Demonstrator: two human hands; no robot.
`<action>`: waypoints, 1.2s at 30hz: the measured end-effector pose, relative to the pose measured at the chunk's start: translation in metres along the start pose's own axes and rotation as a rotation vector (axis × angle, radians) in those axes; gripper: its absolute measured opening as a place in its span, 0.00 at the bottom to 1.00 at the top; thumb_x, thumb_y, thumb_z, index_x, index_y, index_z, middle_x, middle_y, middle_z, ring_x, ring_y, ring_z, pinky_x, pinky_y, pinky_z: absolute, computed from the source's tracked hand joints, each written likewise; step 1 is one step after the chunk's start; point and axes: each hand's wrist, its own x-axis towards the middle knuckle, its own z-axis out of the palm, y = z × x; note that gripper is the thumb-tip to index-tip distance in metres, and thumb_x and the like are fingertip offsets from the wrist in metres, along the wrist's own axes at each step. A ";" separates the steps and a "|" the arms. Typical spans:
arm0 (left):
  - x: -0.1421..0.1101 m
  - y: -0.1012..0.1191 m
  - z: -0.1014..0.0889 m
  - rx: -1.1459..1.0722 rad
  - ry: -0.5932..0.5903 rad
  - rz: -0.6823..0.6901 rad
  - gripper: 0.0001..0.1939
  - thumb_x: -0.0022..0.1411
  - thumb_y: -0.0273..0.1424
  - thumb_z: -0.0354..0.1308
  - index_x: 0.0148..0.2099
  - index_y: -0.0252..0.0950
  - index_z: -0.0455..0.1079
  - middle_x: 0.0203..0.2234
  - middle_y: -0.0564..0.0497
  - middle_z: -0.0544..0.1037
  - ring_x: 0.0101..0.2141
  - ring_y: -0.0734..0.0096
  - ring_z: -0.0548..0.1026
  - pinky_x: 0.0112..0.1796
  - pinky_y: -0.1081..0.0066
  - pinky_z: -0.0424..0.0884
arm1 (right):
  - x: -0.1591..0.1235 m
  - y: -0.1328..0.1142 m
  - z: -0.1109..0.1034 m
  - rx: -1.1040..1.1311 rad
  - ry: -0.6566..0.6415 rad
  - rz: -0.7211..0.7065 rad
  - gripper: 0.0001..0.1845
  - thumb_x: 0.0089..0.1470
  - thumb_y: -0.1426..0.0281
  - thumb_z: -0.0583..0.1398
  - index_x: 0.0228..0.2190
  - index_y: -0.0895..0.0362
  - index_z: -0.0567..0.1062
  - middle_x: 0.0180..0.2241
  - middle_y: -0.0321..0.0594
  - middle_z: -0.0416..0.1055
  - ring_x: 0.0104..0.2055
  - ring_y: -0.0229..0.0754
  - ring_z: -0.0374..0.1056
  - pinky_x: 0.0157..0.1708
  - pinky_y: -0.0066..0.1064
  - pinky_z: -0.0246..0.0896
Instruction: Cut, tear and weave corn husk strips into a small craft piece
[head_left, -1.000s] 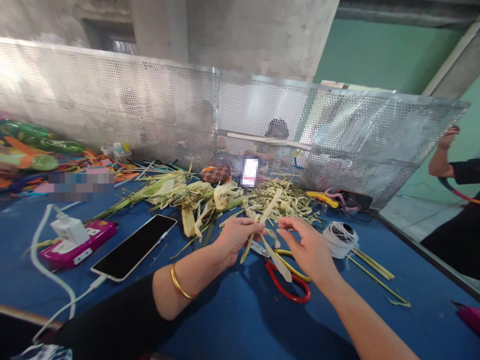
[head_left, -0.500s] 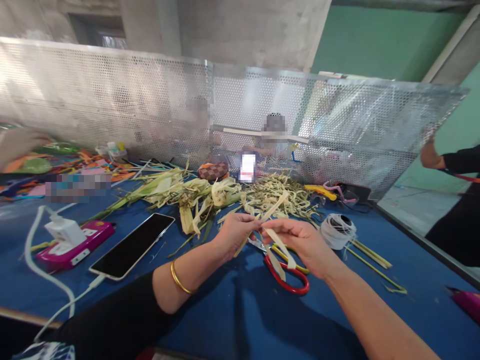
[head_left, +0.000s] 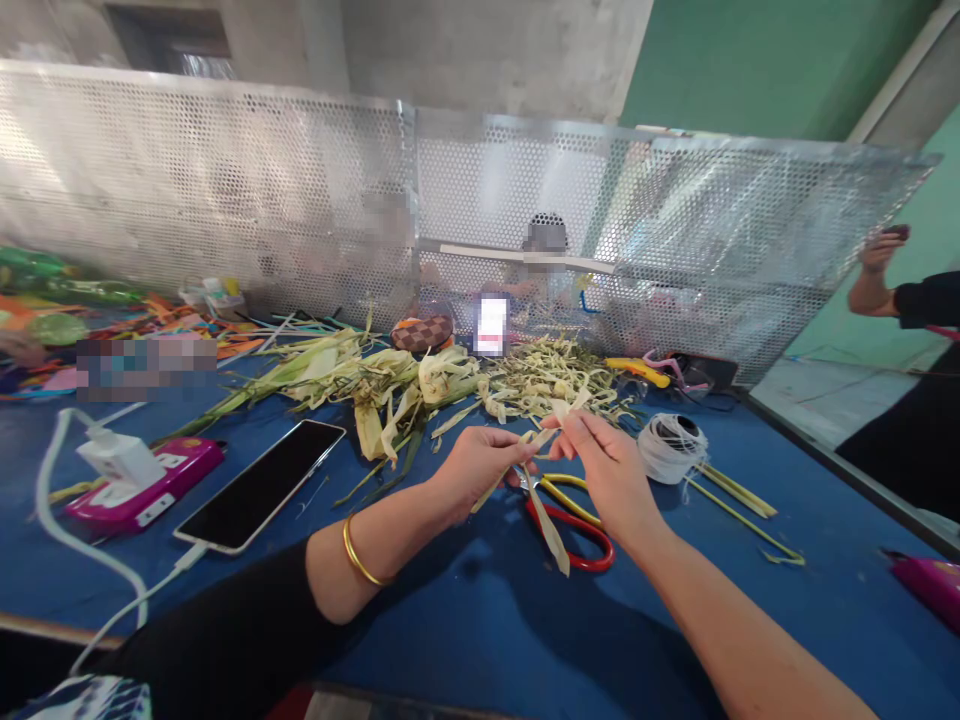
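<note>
Pale corn husk strips are held up between both hands over the blue table. My left hand pinches them where they cross, and one long end hangs down. My right hand is closed on a strip end just to the right, its fingertips close to the left ones. Beneath the hands lie scissors with one red and one yellow handle, their blades partly covered. Behind the hands are a heap of thin husk shreds and larger corn husks.
To the left are a phone on a charging cable and a magenta power strip. A spool of white twine and several stalks lie to the right. A perforated metal screen runs behind; another person stands at far right.
My right hand first came in to the strips, then shifted its grip to a strip end at the upper right. My left hand kept its pinch. The view drifted slightly.
</note>
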 end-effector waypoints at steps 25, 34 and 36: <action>0.008 -0.011 0.000 0.018 0.048 0.031 0.09 0.51 0.35 0.61 0.27 0.32 0.73 0.23 0.50 0.77 0.18 0.82 0.65 0.21 0.78 0.60 | 0.001 -0.001 -0.003 -0.173 -0.046 0.075 0.10 0.48 0.63 0.58 0.23 0.56 0.74 0.20 0.35 0.69 0.25 0.39 0.65 0.28 0.30 0.60; 0.008 -0.013 0.001 0.099 0.114 0.093 0.08 0.51 0.33 0.62 0.28 0.33 0.70 0.22 0.52 0.77 0.18 0.80 0.68 0.21 0.78 0.62 | 0.002 0.009 -0.003 -0.210 -0.123 0.140 0.09 0.47 0.64 0.57 0.25 0.56 0.74 0.19 0.34 0.69 0.23 0.39 0.64 0.26 0.30 0.60; 0.008 -0.014 0.001 0.118 0.121 0.112 0.09 0.51 0.34 0.62 0.27 0.34 0.70 0.22 0.52 0.77 0.18 0.80 0.68 0.21 0.78 0.62 | 0.002 0.010 -0.003 -0.232 -0.113 0.156 0.09 0.46 0.65 0.57 0.24 0.56 0.74 0.19 0.34 0.69 0.23 0.39 0.65 0.27 0.30 0.60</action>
